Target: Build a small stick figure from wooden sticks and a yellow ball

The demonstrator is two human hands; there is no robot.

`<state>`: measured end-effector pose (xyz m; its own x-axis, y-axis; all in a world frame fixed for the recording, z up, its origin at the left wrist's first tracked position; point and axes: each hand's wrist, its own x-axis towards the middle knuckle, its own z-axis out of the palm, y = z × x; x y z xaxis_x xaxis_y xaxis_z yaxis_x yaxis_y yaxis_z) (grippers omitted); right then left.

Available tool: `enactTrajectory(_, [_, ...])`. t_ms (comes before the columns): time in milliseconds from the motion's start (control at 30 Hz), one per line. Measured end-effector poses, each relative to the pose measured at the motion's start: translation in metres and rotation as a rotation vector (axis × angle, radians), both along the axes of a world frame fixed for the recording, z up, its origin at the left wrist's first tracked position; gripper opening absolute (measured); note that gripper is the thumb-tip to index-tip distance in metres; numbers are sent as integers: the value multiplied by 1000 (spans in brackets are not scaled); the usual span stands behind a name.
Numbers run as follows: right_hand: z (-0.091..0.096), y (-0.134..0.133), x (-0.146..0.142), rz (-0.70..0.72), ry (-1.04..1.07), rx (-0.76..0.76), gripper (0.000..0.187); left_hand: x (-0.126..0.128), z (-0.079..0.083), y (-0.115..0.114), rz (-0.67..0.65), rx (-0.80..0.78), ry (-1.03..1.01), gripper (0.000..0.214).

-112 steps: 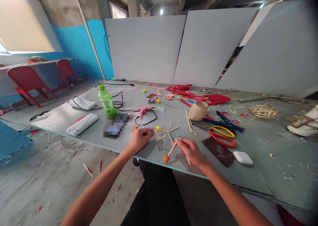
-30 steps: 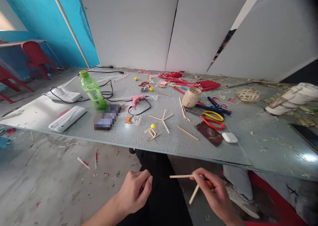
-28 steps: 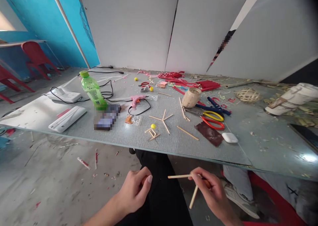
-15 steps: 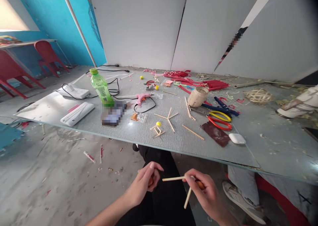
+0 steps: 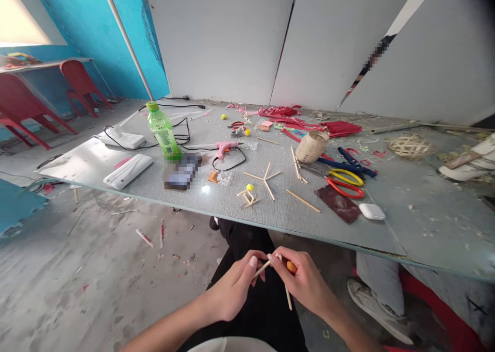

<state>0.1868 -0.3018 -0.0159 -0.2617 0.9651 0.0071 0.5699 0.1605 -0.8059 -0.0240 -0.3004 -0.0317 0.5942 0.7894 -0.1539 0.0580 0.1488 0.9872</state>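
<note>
Over my lap, my left hand [image 5: 236,286] and my right hand [image 5: 303,280] meet at two thin wooden sticks [image 5: 288,297] that form an angle. The fingers of my left hand are closed around one stick, which slants between the hands. My right hand pinches the sticks near the corner where they come together; the other stick points down from it. A small orange-brown rounded thing [image 5: 291,267] shows within my right fingers; its kind I cannot make out. Above on the table are a star-like stick figure [image 5: 265,179] and a small stick frame [image 5: 249,199] beside a yellow ball [image 5: 250,187].
On the glass-topped table [image 5: 216,207] lie a pink glue gun [image 5: 221,149], a green bottle [image 5: 164,135], a phone [image 5: 182,172], scissors [image 5: 345,188], blue-handled pliers [image 5: 350,163], a round wooden container [image 5: 311,146] and a white case [image 5: 372,211]. Another person's shoe [image 5: 377,308] is at right below.
My hands have come together. My left fingers, apart from the sticks before, now close on one of them. The view has shifted slightly.
</note>
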Motion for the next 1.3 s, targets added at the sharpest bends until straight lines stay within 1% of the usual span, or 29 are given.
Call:
enactTrajectory(100, [-1, 3, -3, -16, 1, 8, 41, 1, 1, 0, 0, 5, 36, 59])
enactTrajectory(200, [-3, 3, -4, -32, 6, 12, 42, 2, -4, 0, -22, 39, 82, 61])
enactTrajectory(267, [-5, 3, -5, -25, 31, -15, 43, 4, -8, -1, -37, 64, 117, 65])
enactTrajectory(333, [-8, 4, -5, -20, 58, -41, 44, 8, -15, -2, -29, 38, 132, 69])
enactTrajectory(400, [-12, 3, -6, -36, 69, -50, 45, 13, -24, -2, 20, -27, 130, 74])
enactTrajectory(500, [-18, 1, -8, -54, 64, -32, 45, 20, -40, 3, 145, -175, 67, 78])
enactTrajectory(600, [-16, 0, -10, -39, 46, 27, 43, 19, -55, 10, 245, -454, -135, 71])
enactTrajectory(667, [-7, 3, -12, -54, 31, 117, 40, 12, -63, 10, 284, -640, -293, 63])
enactTrajectory(700, [-1, 6, -13, -63, 23, 168, 39, 7, -66, 9, 299, -708, -354, 60])
enactTrajectory(767, [14, 13, -17, -51, -1, 247, 37, -4, -70, 3, 312, -796, -437, 58])
enactTrajectory(833, [28, 22, -24, 20, -44, 268, 37, -14, -69, -3, 308, -821, -507, 55])
enactTrajectory(900, [36, 29, -34, 102, -87, 261, 37, -23, -61, -7, 288, -789, -601, 59])
enactTrajectory(967, [38, 34, -44, 159, -117, 246, 35, -30, -50, -7, 271, -710, -658, 60])
enactTrajectory(1033, [37, 37, -52, 185, -128, 227, 35, -35, -40, -5, 262, -626, -616, 49])
enactTrajectory(1100, [34, 39, -56, 182, -118, 203, 37, -40, -33, -2, 260, -572, -552, 40])
enactTrajectory(1167, [34, 39, -55, 149, -80, 195, 38, -44, -30, 2, 296, -560, -536, 44])
enactTrajectory(1300, [35, 33, -42, 39, -4, 246, 33, -54, -29, 11, 480, -585, -553, 51])
